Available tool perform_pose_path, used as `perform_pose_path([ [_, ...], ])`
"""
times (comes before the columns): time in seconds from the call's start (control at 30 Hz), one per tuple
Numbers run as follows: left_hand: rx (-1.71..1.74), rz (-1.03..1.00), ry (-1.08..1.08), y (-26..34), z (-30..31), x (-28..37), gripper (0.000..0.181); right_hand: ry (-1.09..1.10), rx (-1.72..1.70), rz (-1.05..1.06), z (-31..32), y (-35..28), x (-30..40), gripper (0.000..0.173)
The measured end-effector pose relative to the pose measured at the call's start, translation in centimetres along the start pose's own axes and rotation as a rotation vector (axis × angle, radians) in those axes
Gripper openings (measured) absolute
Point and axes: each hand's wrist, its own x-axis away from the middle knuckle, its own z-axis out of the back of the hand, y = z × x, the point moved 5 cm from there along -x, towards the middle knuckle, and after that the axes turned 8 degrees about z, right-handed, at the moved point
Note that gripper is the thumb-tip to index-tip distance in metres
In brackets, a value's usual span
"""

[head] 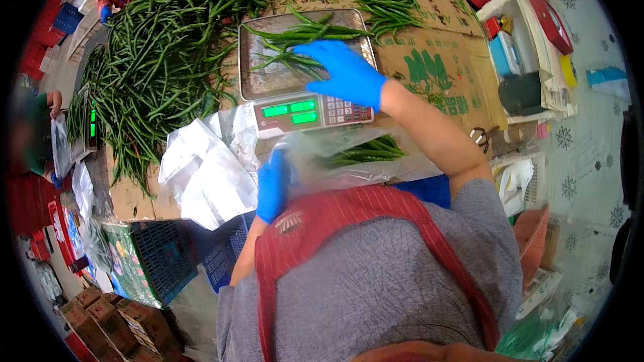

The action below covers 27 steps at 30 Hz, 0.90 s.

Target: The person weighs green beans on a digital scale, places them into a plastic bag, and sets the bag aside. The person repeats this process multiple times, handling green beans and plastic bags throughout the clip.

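Observation:
Green chili peppers lie on the metal pan of a digital scale [261, 83], whose green displays are lit. Over the pan's front right part is my right hand [344, 70], blue-gloved, fingers spread at the peppers [297, 35]; whether it grips any is unclear. My left hand [272, 183], also blue-gloved, is closed on the edge of a clear plastic bag [322, 161] in front of the scale. Inside or beneath the bag's film are more green peppers [375, 151]. White plastic bags [209, 171] lie left of my left hand.
A large pile of green peppers [161, 60] covers the table's left side. A smaller bunch [387, 5] lies behind the scale on cardboard [443, 60]. Scissors [479, 137] and a foam box [548, 105] are at right. Other people work at left and far left; blue crates [166, 256] stand below.

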Motion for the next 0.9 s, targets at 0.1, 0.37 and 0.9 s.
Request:
perform_pose_path([
  [0.1, -0.105, -0.18, -0.017, -3.0, 0.7, -1.6, 0.032, -0.225, 0.478, -0.176, -3.8, 5.6, -3.2, 0.101],
  [0.37, -0.013, 0.056, -0.034, -4.5, -0.1, -2.9, 0.033, -0.422, 0.367, -0.222, -4.0, 12.1, -6.3, 0.117],
  [0.9, 0.016, -0.054, -0.031, -5.5, 0.9, -5.0, 0.029, -0.354, 0.389, -0.25, -4.2, 10.9, -5.1, 0.089],
])
